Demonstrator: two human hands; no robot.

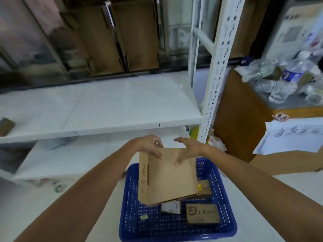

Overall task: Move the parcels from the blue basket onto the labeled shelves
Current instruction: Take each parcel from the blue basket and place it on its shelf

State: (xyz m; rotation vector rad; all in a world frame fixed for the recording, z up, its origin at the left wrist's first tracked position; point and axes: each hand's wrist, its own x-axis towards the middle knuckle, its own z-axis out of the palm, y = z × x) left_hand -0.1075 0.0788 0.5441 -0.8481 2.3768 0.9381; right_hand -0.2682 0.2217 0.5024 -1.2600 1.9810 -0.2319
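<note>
- Brown cardboard makes up the flat box (167,173) at the centre of the frame, held above the blue basket (176,229), whose far part it hides.
- The left hand (151,145) grips the box's top left corner, fingers curled over the upper edge, thumb side on the face.
- The right hand (187,149) lies with fingers spread and fairly straight on the face near the top right edge; it presses rather than clamps, and whether the thumb hooks behind I cannot tell.
- The step in hand looks like lifting this box out and carrying it to the white shelf (97,109) in the middle left of the frame.
- To do it well, the right hand should probably close round the edge before the box travels, since a one-corner grip lets a wide flat box swing.
- The handwriting down the box's left flap is likely its code; it is too blurred to read here, so check it against the shelf labels.
- Keep the lower edge above the basket rim and away from the white upright post (216,79) to the right.
- Below the box, a small parcel marked SF (202,213), a white-labelled one (171,207) and a brown one (204,188) remain in the basket.
</note>
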